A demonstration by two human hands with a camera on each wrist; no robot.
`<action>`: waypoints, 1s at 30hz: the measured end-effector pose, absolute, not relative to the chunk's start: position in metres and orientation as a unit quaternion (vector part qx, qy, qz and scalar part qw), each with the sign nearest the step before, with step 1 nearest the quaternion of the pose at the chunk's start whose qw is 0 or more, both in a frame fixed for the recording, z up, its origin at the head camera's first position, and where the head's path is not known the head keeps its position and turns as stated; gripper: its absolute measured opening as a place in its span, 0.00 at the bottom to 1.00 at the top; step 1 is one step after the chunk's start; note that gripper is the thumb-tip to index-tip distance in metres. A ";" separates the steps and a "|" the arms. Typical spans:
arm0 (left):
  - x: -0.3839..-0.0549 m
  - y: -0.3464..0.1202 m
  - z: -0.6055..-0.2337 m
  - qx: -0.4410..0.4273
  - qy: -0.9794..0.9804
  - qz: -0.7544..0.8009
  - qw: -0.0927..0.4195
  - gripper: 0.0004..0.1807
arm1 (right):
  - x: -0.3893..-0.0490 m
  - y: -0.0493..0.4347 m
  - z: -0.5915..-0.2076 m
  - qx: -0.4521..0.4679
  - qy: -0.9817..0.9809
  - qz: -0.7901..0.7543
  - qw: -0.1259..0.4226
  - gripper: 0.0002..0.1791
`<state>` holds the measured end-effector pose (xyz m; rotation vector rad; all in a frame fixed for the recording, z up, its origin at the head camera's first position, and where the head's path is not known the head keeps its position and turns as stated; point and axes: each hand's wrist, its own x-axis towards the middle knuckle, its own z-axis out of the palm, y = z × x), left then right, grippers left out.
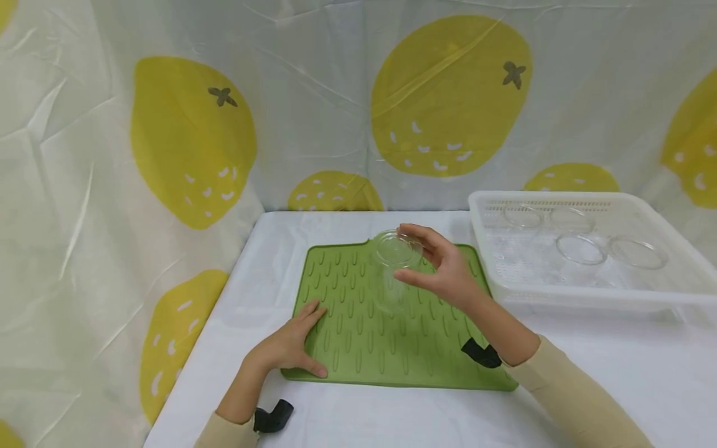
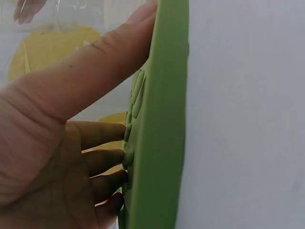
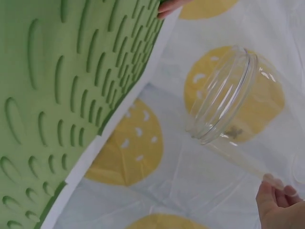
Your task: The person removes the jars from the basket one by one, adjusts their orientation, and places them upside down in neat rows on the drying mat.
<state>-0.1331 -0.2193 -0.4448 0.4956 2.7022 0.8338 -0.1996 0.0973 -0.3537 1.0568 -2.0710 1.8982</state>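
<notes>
My right hand point(image 1: 448, 270) grips a clear jar point(image 1: 394, 249) by its upper end, thumb on one side and fingers on the other, over the green ridged mat point(image 1: 358, 336). In the right wrist view, the jar's threaded mouth point(image 3: 226, 98) points toward the mat, apart from it, so it hangs upside down. My left hand point(image 1: 291, 339) rests on the mat's left front part with fingers spread and thumb near the front edge. In the left wrist view, its thumb point(image 2: 95, 67) lies along the mat's thick rim and the fingertips meet the ridges.
A white plastic basket point(image 1: 484, 249) with several clear round-rimmed containers point(image 1: 582, 249) stands right of the mat. White cloth point(image 1: 342, 417) covers the table. A lemon-print sheet point(image 1: 313, 93) hangs behind and along the left.
</notes>
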 end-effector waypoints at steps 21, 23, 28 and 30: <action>-0.134 -0.218 -0.445 0.166 0.934 0.284 0.138 0.67 | -0.251 0.046 -0.357 0.299 -0.736 0.607 0.024 0.40; -0.134 -0.218 -0.445 0.167 0.934 0.285 0.138 0.67 | -0.255 0.042 -0.360 0.290 -0.738 0.609 0.020 0.40; -0.134 -0.218 -0.444 0.171 0.932 0.288 0.140 0.66 | -0.263 0.034 -0.368 0.271 -0.734 0.622 0.009 0.39; -0.134 -0.218 -0.445 0.170 0.932 0.289 0.142 0.66 | -0.266 0.031 -0.371 0.267 -0.732 0.627 0.006 0.40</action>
